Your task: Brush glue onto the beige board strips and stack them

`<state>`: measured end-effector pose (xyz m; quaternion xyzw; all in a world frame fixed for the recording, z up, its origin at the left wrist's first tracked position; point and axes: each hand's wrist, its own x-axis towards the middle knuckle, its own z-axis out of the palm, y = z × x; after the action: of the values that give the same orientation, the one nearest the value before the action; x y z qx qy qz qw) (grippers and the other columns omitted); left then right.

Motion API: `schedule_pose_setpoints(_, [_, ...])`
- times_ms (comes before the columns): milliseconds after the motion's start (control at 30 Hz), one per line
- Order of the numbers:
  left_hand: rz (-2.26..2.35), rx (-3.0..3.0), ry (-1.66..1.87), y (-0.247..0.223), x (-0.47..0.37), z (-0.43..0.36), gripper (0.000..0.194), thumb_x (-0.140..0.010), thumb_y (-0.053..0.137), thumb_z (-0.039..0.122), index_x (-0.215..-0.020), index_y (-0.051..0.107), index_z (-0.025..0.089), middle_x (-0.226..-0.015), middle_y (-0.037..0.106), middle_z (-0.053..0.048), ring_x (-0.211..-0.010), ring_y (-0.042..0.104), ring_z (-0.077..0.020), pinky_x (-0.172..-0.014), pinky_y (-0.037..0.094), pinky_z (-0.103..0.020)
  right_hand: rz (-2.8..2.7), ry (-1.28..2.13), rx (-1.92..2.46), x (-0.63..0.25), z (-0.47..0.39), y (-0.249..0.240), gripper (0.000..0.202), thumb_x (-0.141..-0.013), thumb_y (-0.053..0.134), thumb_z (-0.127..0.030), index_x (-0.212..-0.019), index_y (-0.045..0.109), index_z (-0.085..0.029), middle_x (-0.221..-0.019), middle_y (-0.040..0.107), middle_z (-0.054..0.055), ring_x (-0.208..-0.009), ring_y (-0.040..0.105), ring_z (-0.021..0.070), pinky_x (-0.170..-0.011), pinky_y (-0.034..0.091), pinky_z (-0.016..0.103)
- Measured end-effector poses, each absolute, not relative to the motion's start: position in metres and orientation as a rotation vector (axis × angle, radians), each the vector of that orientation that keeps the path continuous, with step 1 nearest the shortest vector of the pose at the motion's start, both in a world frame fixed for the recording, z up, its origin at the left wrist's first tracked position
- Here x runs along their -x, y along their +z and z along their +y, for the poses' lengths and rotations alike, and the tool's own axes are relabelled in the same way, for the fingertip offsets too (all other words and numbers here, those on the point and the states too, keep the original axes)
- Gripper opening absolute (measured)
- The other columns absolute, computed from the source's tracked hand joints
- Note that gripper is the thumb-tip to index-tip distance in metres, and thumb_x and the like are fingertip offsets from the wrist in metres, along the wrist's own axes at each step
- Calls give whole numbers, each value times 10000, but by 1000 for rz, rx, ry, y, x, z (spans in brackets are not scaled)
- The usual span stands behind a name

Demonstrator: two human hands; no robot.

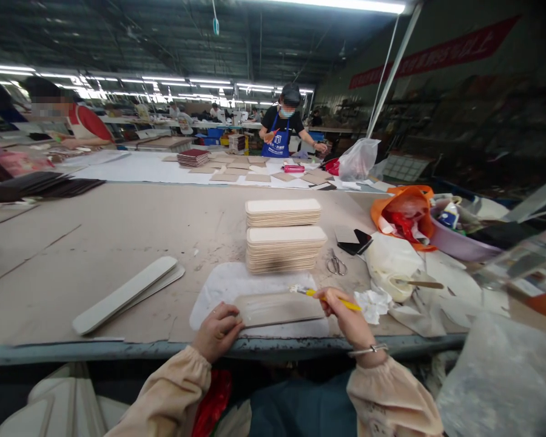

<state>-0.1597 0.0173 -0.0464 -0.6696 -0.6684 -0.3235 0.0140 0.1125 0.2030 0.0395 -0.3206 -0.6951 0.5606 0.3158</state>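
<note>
A long beige panel lies on a white sheet near the table's front edge. My left hand grips the panel's left end, fingers closed on it. In my right hand is a yellow-handled brush, its whitish tip over the panel's upper right edge. Pale streaks show on the panel's left part. Just behind the sheet stand two stacks of cream strips, a nearer one and a farther one.
Two long strips lie at the left. Scissors, a white tub with a stick, crumpled paper and an orange bag are at the right. A person in a blue apron stands across the table.
</note>
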Motion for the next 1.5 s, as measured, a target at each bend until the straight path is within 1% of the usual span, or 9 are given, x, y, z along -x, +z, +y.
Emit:
schedule_pose_setpoints(100, [-2091, 2077, -1032, -44, 159, 17, 138, -816, 556, 259, -760, 679, 233, -913, 620, -45, -904, 592, -161, -1000, 401, -415, -1835, 1564, 814, -77, 188, 38, 379, -826, 487, -505, -747, 632, -163, -579, 461, -11, -534, 438, 115, -495, 369, 223])
schedule_pose_setpoints(267, [-2099, 2099, -1020, -40, 157, 18, 149, -825, 541, 254, -774, 680, 240, -874, 601, -41, -883, 576, -153, -986, 408, -406, -1814, 1751, 941, -21, 168, 20, 236, -776, 524, -401, -731, 591, -179, -536, 446, -53, -432, 396, 80, -419, 302, 194])
schedule_pose_setpoints(367, [-2106, 2100, -1011, -38, 156, 18, 157, -827, 539, 257, -752, 674, 231, -875, 599, -41, -875, 571, -151, -985, 405, -411, -1910, 1734, 950, -8, 161, 13, 205, -759, 524, -360, -722, 608, -177, -515, 453, -57, -434, 405, 85, -428, 313, 196])
schedule_pose_setpoints(567, [-2094, 2118, -1001, -36, 156, 19, 164, -828, 533, 260, -750, 672, 223, -852, 598, -43, -842, 571, -152, -960, 419, -408, -2016, 1467, 1078, -38, 185, 20, 199, -740, 512, -334, -679, 642, -196, -535, 525, -38, -499, 458, 118, -483, 347, 217])
schedule_pose_setpoints(767, [-2082, 2116, -989, -33, 155, 21, 170, -827, 529, 255, -729, 663, 220, -836, 598, -41, -818, 573, -150, -951, 422, -401, -2057, 1209, 1247, -88, 216, 37, 214, -734, 509, -338, -640, 638, -196, -538, 529, -23, -550, 485, 142, -539, 361, 239])
schedule_pose_setpoints(933, [-2080, 2099, -1024, -33, 154, 20, 164, -821, 533, 250, -735, 670, 222, -832, 594, -38, -816, 574, -151, -955, 421, -397, -1947, 1523, 1022, -64, 187, 33, 232, -769, 528, -394, -728, 627, -189, -548, 506, -42, -473, 447, 106, -469, 348, 217])
schedule_pose_setpoints(1033, [-2086, 2096, -1022, -34, 154, 20, 143, -816, 543, 243, -758, 674, 227, -852, 599, -40, -834, 579, -157, -970, 405, -418, -1972, 1635, 882, -35, 165, 22, 211, -779, 533, -372, -756, 639, -191, -563, 519, -44, -478, 449, 98, -470, 354, 205])
schedule_pose_setpoints(1233, [-2058, 2102, -993, -35, 155, 20, 149, -816, 545, 257, -758, 679, 228, -847, 611, -45, -829, 579, -159, -941, 430, -402, -2048, 1623, 871, -23, 159, 12, 166, -751, 536, -296, -691, 647, -190, -548, 521, -44, -508, 453, 101, -486, 353, 198])
schedule_pose_setpoints(1500, [-2033, 2137, -971, -34, 157, 21, 156, -824, 542, 274, -746, 664, 217, -846, 601, -47, -825, 571, -158, -924, 441, -386, -2035, 1500, 1100, -76, 198, 23, 175, -712, 542, -318, -647, 645, -193, -510, 517, -38, -476, 439, 108, -456, 332, 207])
